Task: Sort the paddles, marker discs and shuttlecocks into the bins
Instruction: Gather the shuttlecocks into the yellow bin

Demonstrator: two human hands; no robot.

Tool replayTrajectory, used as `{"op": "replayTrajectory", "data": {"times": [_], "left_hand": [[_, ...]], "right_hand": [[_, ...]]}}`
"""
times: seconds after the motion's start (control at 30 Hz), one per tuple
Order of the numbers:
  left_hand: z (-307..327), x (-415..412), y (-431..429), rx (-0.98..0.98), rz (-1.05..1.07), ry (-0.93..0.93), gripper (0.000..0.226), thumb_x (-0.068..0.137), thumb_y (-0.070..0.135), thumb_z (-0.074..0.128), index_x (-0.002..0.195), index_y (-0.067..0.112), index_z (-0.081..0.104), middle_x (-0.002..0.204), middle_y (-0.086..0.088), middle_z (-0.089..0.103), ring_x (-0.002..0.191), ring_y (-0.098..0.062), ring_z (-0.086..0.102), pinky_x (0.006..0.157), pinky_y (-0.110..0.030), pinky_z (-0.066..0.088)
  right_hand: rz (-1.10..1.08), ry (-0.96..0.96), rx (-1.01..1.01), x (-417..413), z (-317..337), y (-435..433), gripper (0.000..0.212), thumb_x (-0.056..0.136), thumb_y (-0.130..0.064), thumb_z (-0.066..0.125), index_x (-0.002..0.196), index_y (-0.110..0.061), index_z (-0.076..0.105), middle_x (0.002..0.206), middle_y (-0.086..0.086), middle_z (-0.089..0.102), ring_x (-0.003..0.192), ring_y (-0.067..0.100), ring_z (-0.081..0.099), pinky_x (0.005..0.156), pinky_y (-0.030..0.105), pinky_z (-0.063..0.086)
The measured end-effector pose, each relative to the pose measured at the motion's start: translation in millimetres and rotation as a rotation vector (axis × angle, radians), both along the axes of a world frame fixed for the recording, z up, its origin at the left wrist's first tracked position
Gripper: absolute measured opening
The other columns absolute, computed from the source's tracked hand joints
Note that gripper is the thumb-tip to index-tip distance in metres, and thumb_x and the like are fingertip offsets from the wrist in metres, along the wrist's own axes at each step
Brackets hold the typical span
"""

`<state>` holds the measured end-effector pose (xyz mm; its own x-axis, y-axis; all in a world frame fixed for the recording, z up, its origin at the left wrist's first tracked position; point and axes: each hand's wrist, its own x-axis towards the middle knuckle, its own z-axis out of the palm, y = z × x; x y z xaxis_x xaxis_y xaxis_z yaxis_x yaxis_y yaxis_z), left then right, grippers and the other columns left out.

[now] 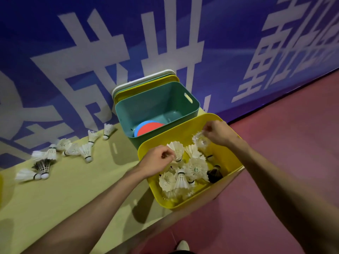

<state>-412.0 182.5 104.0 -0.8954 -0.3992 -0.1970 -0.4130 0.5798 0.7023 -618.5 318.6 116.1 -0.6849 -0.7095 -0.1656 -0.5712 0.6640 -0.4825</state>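
Observation:
A yellow bin in the middle of the view holds several white shuttlecocks and a dark one. Over it, my left hand pinches a white shuttlecock by its cork end. My right hand pinches another white shuttlecock, blurred, above the bin's far side. Behind it a teal bin contains red and blue marker discs. Several loose shuttlecocks lie on the yellow-green table to the left, one of them dark.
Stacked lids lean behind the teal bin against a blue wall banner with large white characters. Red floor runs along the right of the table. The tip of a shoe shows at the bottom.

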Motion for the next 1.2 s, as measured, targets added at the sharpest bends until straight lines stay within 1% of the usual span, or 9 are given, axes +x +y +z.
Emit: {"op": "replayTrajectory", "data": {"times": [0.1,0.2,0.3,0.43,0.63,0.87,0.97,1.07,1.2], "left_hand": [[4,-2,3,0.028,-0.098,-0.027,0.019,0.093,0.017,0.055,0.106,0.018,0.068,0.118,0.005,0.059,0.102,-0.007,0.059,0.091,-0.024,0.047],[6,3,-4,0.034,-0.107,-0.005,0.019,0.093,0.018,0.056,0.107,0.021,0.068,0.118,0.006,0.054,0.101,-0.006,0.058,0.090,-0.022,0.047],[7,14,-20,0.057,-0.030,0.053,0.016,0.092,0.017,0.057,0.097,0.027,0.068,0.114,0.004,0.059,0.098,-0.006,0.059,0.088,-0.027,0.051],[12,37,-46,0.102,0.118,0.168,0.020,0.091,0.011,0.058,0.092,0.028,0.068,0.103,0.006,0.066,0.095,-0.009,0.062,0.085,-0.024,0.049],[16,85,-97,0.142,0.355,0.302,0.024,0.088,0.003,0.058,0.091,0.024,0.069,0.092,0.007,0.069,0.092,-0.010,0.065,0.084,-0.022,0.050],[1,146,-165,0.161,0.548,0.331,0.025,0.087,-0.001,0.056,0.088,0.020,0.070,0.087,0.007,0.069,0.089,-0.011,0.065,0.084,-0.022,0.050],[-11,171,-192,0.193,0.612,0.297,0.024,0.088,0.000,0.055,0.089,0.017,0.071,0.086,0.009,0.068,0.087,-0.008,0.064,0.082,-0.020,0.049],[-29,197,-220,0.209,0.697,0.262,0.020,0.090,0.006,0.056,0.090,0.019,0.071,0.089,0.013,0.068,0.086,-0.004,0.062,0.074,-0.011,0.046],[-61,238,-258,0.233,0.817,0.198,0.022,0.091,0.006,0.054,0.090,0.021,0.069,0.091,0.009,0.067,0.084,-0.006,0.060,0.069,-0.009,0.043]], "right_hand": [[0.033,-0.014,0.040,4,-3,-3,0.019,0.090,-0.013,0.050,0.096,-0.006,0.067,0.098,0.013,0.069,0.087,0.029,0.063,0.071,0.035,0.049],[0.086,-0.056,0.046,15,-1,-14,0.019,0.090,-0.012,0.051,0.098,-0.008,0.067,0.100,0.011,0.070,0.085,0.027,0.065,0.072,0.037,0.053],[0.158,-0.073,0.033,27,3,-30,0.017,0.091,-0.014,0.052,0.098,-0.012,0.067,0.100,0.007,0.070,0.083,0.023,0.067,0.070,0.034,0.054],[0.238,-0.132,-0.029,50,12,-62,0.013,0.092,-0.016,0.055,0.095,-0.014,0.067,0.092,0.001,0.069,0.067,0.014,0.069,0.059,0.025,0.054],[0.310,-0.167,-0.186,100,30,-132,0.010,0.089,-0.016,0.059,0.088,-0.016,0.068,0.075,0.003,0.070,0.062,0.018,0.070,0.059,0.029,0.058],[0.408,-0.222,-0.167,170,33,-220,0.011,0.093,-0.016,0.057,0.097,-0.013,0.067,0.082,0.002,0.071,0.060,0.010,0.069,0.057,0.016,0.054],[0.448,-0.267,-0.112,196,21,-254,0.012,0.093,-0.015,0.058,0.100,-0.009,0.066,0.085,0.005,0.069,0.066,0.015,0.069,0.059,0.021,0.056],[0.502,-0.227,-0.048,221,2,-288,0.014,0.091,-0.015,0.058,0.101,-0.011,0.068,0.087,0.001,0.068,0.071,0.013,0.067,0.061,0.016,0.052],[0.566,-0.182,0.056,250,-27,-335,0.025,0.091,-0.020,0.057,0.114,-0.014,0.064,0.108,0.003,0.067,0.093,0.019,0.063,0.080,0.029,0.051]]}}
